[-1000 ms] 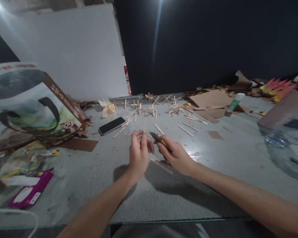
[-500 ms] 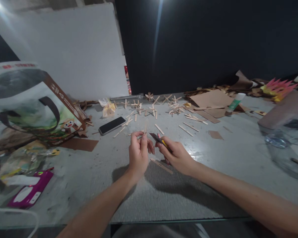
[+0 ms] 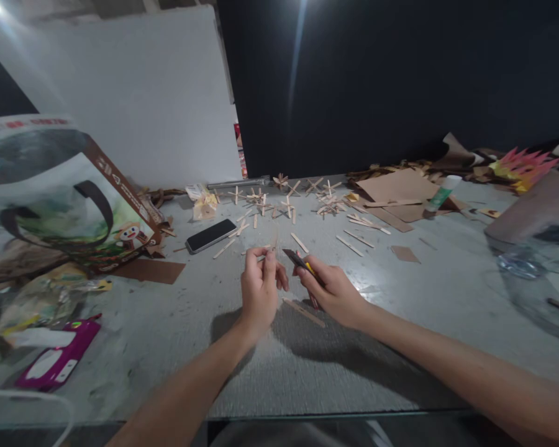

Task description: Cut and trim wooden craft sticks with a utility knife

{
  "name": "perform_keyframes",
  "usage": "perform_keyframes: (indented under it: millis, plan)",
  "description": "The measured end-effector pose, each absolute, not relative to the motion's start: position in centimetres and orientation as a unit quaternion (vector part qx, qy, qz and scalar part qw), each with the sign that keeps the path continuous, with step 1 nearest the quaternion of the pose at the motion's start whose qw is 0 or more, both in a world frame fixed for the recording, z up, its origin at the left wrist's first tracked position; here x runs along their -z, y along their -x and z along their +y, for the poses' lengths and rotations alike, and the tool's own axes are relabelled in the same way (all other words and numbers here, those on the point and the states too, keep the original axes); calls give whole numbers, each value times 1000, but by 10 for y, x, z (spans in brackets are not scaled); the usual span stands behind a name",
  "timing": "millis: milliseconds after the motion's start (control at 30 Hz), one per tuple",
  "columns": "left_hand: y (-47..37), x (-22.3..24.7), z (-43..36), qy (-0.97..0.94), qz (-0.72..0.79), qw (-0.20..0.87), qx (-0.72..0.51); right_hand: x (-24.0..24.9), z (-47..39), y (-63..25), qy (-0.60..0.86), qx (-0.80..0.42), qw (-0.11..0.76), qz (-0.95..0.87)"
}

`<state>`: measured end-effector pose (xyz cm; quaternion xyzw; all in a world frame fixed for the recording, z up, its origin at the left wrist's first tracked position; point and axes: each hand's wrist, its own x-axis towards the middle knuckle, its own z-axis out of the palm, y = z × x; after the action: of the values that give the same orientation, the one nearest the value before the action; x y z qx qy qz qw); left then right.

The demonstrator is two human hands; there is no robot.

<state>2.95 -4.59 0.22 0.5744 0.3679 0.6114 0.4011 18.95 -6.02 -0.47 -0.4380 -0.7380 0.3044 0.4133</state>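
Observation:
Between thumb and index finger, my left hand (image 3: 259, 288) pinches a thin wooden craft stick (image 3: 274, 239) that points up and away. Facing it, my right hand (image 3: 330, 290) is wrapped round a utility knife (image 3: 299, 261) with a dark blade and a yellow part; the blade tip points toward my left hand, a small gap apart from it. Something red and thin shows under the right fingers, too small to name. On the table below and between the hands lies a loose craft stick (image 3: 304, 312). More craft sticks (image 3: 299, 242) lie just beyond them.
Crossed stick pieces (image 3: 330, 205) spread along the back of the table (image 3: 177, 347). A phone (image 3: 210, 236) lies left of centre, a large printed bag (image 3: 74, 205) and a purple box (image 3: 58, 355) further left. Cardboard (image 3: 395, 186), a glue stick (image 3: 444, 192) and a clear container (image 3: 535, 273) stand right.
The craft stick in my left hand has tilted slightly to the right. My right hand and the knife have shifted very little; both grips stay the same.

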Motion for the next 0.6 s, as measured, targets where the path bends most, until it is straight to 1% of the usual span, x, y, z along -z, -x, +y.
perform_keyframes:
  millis: [600]
  plan:
    - [-26,0,-44,-585,412,370,-593,3,-61,-190,441,-302,404,-742]
